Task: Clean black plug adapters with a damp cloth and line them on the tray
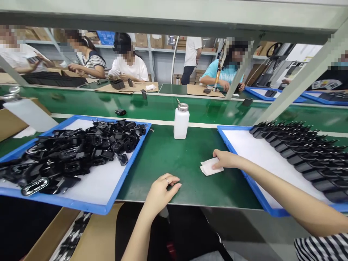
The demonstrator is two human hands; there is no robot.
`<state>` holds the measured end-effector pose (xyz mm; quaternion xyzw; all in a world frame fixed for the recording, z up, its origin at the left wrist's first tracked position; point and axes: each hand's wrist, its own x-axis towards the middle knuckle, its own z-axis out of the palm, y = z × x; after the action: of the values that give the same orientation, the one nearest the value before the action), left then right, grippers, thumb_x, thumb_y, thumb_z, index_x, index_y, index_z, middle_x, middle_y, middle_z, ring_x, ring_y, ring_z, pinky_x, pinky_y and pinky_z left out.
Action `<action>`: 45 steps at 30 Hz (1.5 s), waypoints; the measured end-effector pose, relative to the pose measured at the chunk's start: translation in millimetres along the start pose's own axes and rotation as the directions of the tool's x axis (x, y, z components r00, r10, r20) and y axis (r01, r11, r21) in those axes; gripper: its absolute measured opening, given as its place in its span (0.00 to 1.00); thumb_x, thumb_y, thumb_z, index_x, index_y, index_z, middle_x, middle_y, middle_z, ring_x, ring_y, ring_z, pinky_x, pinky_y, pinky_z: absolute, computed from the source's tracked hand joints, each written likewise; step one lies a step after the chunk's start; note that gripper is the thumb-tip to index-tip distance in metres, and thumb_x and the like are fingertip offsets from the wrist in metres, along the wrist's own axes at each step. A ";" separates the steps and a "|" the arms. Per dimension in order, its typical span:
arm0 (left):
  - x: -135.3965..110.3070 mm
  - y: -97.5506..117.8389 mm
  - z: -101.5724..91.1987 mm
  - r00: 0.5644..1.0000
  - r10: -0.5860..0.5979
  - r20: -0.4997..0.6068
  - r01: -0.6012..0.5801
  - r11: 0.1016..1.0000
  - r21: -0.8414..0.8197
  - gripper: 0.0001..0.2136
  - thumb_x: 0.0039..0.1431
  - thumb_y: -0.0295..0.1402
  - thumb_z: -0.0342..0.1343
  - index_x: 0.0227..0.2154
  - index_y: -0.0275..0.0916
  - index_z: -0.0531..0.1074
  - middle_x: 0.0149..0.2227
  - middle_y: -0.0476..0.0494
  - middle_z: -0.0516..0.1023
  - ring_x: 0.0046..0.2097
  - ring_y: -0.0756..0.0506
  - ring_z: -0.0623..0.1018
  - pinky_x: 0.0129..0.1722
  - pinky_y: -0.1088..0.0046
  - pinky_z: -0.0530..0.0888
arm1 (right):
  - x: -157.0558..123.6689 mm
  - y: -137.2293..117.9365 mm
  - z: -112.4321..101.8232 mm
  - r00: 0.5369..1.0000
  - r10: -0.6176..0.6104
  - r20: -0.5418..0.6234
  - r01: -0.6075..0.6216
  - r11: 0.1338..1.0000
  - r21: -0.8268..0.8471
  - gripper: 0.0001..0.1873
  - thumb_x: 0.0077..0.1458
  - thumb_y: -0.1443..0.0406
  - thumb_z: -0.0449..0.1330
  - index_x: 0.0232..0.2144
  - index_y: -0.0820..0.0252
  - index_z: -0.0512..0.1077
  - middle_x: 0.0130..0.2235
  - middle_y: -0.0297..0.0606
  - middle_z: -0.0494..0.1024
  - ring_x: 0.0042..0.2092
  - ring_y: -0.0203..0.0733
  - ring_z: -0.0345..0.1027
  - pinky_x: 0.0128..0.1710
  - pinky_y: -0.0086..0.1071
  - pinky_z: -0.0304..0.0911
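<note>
My left hand point(162, 190) rests on the green table near its front edge, fingers curled with the tips pressed together; whether it holds anything is hidden. My right hand point(226, 160) lies on a small folded white cloth point(208, 167), fingers closed down on its edge. A white bottle with a metal cap point(181, 121) stands upright behind the cloth. To the left, a blue-rimmed tray point(127, 174) holds a loose heap of black plug adapters point(78, 150). To the right, a second blue tray point(239, 154) carries black adapters point(301, 152) lined up in rows.
Behind the bottle runs a green conveyor belt point(163, 105) with a few stray black parts. Several people sit working on its far side. A slanted metal post point(301, 78) rises at the right. Cardboard boxes point(54, 235) sit below the table's front edge.
</note>
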<state>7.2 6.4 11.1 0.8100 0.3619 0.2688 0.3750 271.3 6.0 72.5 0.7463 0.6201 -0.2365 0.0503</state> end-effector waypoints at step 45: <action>225.2 -45.6 -154.9 0.850 -0.367 -0.378 0.521 0.480 0.705 0.14 0.50 0.32 0.48 0.40 0.31 0.63 0.43 0.36 0.66 0.46 0.43 0.65 0.41 0.65 0.64 | 74.6 -92.0 -100.1 0.567 -0.233 -0.790 0.478 0.874 0.085 0.23 0.46 0.66 0.47 0.47 0.62 0.53 0.39 0.43 0.69 0.38 0.49 0.62 0.34 0.35 0.57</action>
<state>13.8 268.6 100.4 0.7402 0.6708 0.0451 0.0036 221.9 130.9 149.9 0.6315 0.6798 0.0046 -0.3730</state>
